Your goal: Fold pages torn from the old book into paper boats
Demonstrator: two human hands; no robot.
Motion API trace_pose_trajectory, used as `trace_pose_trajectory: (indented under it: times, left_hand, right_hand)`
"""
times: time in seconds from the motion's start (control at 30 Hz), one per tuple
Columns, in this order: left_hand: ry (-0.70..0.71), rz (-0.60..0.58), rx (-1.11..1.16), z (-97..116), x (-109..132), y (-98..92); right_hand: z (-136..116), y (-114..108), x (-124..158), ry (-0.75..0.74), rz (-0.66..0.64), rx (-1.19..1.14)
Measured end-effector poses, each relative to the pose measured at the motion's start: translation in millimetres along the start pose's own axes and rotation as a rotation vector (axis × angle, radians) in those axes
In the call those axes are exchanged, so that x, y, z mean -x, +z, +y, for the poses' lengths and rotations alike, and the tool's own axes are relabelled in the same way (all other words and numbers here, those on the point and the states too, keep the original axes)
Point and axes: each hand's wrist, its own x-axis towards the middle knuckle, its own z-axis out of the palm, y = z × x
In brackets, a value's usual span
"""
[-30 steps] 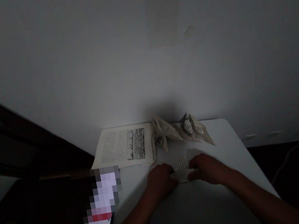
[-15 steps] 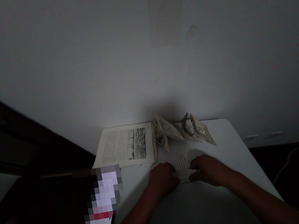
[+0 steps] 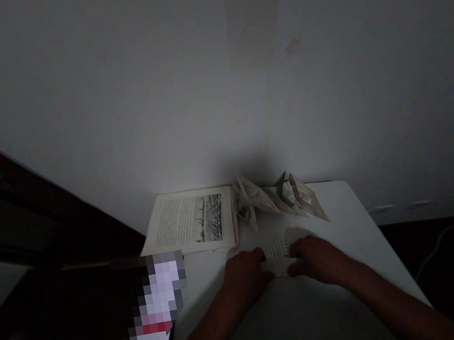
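A small folded piece of printed paper (image 3: 280, 267) is held between both hands, low over the middle of the white table (image 3: 337, 197). Its left side is pinched by my left hand (image 3: 247, 273), fingers closed. On its right side, my right hand (image 3: 316, 258) grips it in the same way, thumb below and fingers above. Printed lines show on the upper part of the paper, between the hands. Behind it stand several folded paper shapes (image 3: 258, 195) made of printed pages, in a row along the wall.
An open book (image 3: 185, 221) with a printed picture lies at the back left of the table. A phone (image 3: 158, 305) with a pixelated screen lies at the left edge. The wall (image 3: 179, 96) rises directly behind the table. A cable (image 3: 436, 245) hangs at the right.
The upper part of the folded paper looks flatter and less pointed than before. My left hand has shifted very slightly; the right has hardly moved.
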Motion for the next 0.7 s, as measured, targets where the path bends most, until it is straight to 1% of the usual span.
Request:
trace_pose_trajectory:
  times: [0.1, 0.23, 0.37, 0.47, 0.57, 0.7]
  left_hand:
    - [-0.009, 0.007, 0.007, -2, 4, 0.0]
    - [-0.034, 0.014, 0.020, -12, 7, -1.7]
    - [-0.066, 0.002, 0.062, -24, 12, -7.7]
    - [-0.099, 0.018, 0.060, -29, 16, -11.9]
    - [-0.089, 0.053, 0.041, -28, 18, -12.1]
    - [-0.017, 0.070, 0.052, -20, 19, -5.5]
  right_hand:
    - [1, 0, 0, 0.004, -0.009, -0.006]
    - [1, 1, -1, 0.006, -0.013, -0.015]
    - [2, 1, -2, 0.000, -0.008, -0.012]
    - [3, 0, -2, -0.023, -0.004, -0.007]
    - [3, 0, -2, -0.046, 0.010, -0.002]
    - [2, 2, -2, -0.051, 0.023, 0.004]
